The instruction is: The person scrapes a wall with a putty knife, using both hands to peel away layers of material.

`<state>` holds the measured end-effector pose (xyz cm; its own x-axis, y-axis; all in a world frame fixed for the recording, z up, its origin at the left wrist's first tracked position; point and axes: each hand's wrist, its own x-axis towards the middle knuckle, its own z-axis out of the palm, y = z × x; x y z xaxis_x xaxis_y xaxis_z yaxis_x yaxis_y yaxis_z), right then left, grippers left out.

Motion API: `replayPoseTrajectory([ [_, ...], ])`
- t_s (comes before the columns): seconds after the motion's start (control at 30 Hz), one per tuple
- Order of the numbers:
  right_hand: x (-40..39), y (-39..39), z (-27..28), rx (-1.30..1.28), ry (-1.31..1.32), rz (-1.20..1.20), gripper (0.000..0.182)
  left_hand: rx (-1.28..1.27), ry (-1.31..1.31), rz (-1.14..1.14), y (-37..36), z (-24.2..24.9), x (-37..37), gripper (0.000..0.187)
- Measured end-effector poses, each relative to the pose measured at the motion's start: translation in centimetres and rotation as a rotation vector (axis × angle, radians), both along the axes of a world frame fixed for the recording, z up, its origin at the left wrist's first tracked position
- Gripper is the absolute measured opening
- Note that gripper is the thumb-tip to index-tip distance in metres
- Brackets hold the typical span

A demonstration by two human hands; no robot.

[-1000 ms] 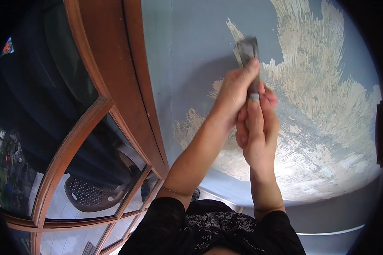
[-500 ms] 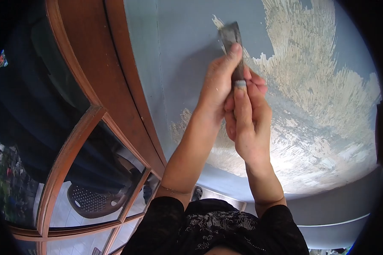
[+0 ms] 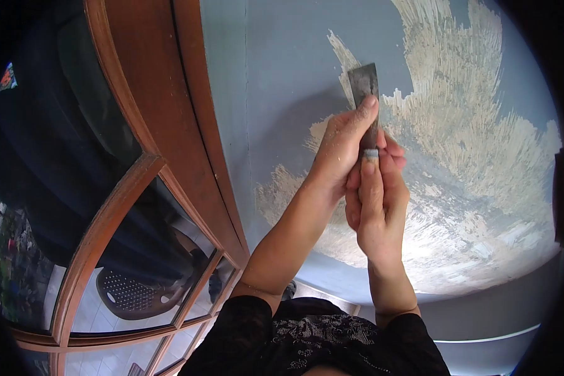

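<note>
Here, both hands grip one scraper (image 3: 365,94) at upper centre. The left hand (image 3: 339,150) and right hand (image 3: 376,200) press its blade against the blue wall (image 3: 282,69).

Brown wooden window frame (image 3: 169,119), perforated brown plastic chair (image 3: 135,291) behind glass

Both hands, left hand (image 3: 341,147) beside right hand (image 3: 376,203), grip a scraper (image 3: 365,84) against the wall (image 3: 282,69), window frame (image 3: 163,125) to the left, chair (image 3: 131,288) behind the glass.
</note>
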<state>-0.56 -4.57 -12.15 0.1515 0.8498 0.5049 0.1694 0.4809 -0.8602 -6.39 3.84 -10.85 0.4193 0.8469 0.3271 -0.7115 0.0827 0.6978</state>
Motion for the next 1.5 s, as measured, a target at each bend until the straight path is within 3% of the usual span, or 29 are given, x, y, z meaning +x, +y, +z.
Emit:
replayPoseTrajectory([
  [0.17, -0.7, 2.2, 1.8, 0.026, -0.079, -0.030, 0.021, -0.023, -0.049, 0.078, 0.8, 2.2, -1.1, 0.051],
  [0.37, -0.7, 0.2, 1.0, 0.023, 0.008, -0.020, 0.021, 0.033, -0.024, -0.029, 0.3, 0.4, -0.3, 0.050],
  [0.43, -0.6, 1.8, 1.7, 0.030, -0.121, -0.061, 0.021, 0.016, -0.064, 0.011, 0.7, 1.3, -0.5, 0.050],
  [0.63, -0.1, 0.0, 2.2, -0.040, 0.028, 0.012, 0.024, 0.002, -0.062, -0.018, -0.2, 1.0, 0.1, 0.047],
  [0.77, 0.3, 0.9, 2.6, -0.056, -0.059, -0.022, 0.023, -0.020, -0.079, 0.033, 0.6, 1.6, 0.6, 0.051],
  [0.87, 0.1, 2.0, 2.9, 0.080, -0.104, -0.013, 0.023, 0.000, -0.140, 0.037, 0.9, 2.4, 0.1, 0.048],
  [1.03, 0.2, 0.3, 2.1, 0.033, -0.038, -0.002, 0.024, -0.028, -0.111, -0.045, -0.2, 1.1, 0.7, 0.047],
  [1.5, 0.8, 2.0, 3.4, 0.014, -0.123, 0.027, 0.022, 0.004, -0.185, 0.034, 1.5, 2.5, 0.5, 0.047],
])
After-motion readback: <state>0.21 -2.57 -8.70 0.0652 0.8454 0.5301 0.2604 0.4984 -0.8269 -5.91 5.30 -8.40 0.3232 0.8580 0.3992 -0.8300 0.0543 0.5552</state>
